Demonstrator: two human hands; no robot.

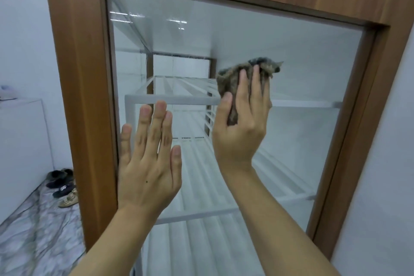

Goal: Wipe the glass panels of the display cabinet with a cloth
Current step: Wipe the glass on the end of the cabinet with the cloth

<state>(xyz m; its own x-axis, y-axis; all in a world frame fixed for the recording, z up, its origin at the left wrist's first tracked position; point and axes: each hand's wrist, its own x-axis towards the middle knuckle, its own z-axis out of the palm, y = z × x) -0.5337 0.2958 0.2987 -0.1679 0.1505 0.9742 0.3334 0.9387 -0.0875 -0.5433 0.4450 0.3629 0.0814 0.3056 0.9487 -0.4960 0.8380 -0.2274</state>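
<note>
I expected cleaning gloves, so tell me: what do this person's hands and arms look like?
Both are bare: the left hand and right hand carry no gloves, rings or watch, and no sleeve shows on either forearm. Nails are short and unpainted. A small dark dot marks the back of the left hand.

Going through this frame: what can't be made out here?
- Cloth: head view; the right hand covers its lower part.
- Left hand: seen from behind, so contact with the glass is unclear.
- Glass: lower end cut off by the bottom edge, behind the forearms.
- Shoes: small, far left; count unclear.
</note>
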